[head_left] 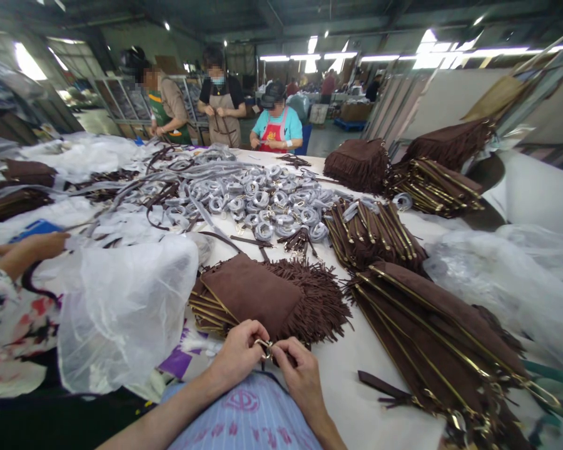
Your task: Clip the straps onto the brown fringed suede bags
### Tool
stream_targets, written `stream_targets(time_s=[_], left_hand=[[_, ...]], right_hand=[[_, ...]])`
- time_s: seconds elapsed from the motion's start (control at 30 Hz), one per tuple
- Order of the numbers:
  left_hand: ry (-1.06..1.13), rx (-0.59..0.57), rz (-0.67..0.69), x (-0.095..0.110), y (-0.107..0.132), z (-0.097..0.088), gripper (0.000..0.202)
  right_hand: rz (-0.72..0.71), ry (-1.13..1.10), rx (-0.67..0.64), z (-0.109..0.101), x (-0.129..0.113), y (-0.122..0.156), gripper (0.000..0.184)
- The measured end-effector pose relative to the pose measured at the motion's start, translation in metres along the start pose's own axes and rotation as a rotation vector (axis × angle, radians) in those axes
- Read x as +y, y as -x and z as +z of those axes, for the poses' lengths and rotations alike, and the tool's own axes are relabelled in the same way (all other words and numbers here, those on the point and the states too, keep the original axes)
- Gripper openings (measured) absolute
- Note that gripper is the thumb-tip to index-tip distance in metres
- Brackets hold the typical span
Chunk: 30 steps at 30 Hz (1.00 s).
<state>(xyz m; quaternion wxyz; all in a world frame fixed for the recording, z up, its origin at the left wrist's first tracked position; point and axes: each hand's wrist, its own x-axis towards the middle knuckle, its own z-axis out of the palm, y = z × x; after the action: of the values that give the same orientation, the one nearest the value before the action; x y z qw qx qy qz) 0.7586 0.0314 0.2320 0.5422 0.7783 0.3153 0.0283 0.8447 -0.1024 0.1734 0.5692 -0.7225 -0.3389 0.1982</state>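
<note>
My left hand [243, 350] and my right hand [299, 370] meet just above my lap, at the table's near edge. Both are closed, fingertips pinching a small gold metal clasp [264, 344] between them. What looks like a dark strap hangs below the clasp, partly hidden by my fingers. Right beyond my hands lies a stack of brown fringed bags [253, 294], gold zippers along its left side and fringe spread to the right. A blue striped apron [244, 415] covers my lap.
Wrapped grey straps [267, 200] heap mid-table. More brown bags with gold zippers [431, 331] are piled at right, near clear plastic sheets [511, 275]. At left, a co-worker's hand [47, 245] is beside a white plastic bag [126, 306]. Several people work across the table.
</note>
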Motion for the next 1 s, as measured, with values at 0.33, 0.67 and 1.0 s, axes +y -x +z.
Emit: stream_targets(time_s=[0.33,0.67,1.0], left_hand=[[-0.170,0.032,0.069,0.007,0.002,0.000,0.017],[-0.032,0.051,0.138,0.008,-0.002,-0.002,0.006],[0.284,0.014,0.153,0.038,-0.016,-0.017,0.005]], right_hand=[[0.140,-0.087,-0.048,-0.003,-0.005,0.000,0.026],[0.129,-0.078,-0.121,-0.011,-0.008,0.000,0.022],[-0.073,-0.050,-0.103,-0.024,-0.033,-0.026,0.020]])
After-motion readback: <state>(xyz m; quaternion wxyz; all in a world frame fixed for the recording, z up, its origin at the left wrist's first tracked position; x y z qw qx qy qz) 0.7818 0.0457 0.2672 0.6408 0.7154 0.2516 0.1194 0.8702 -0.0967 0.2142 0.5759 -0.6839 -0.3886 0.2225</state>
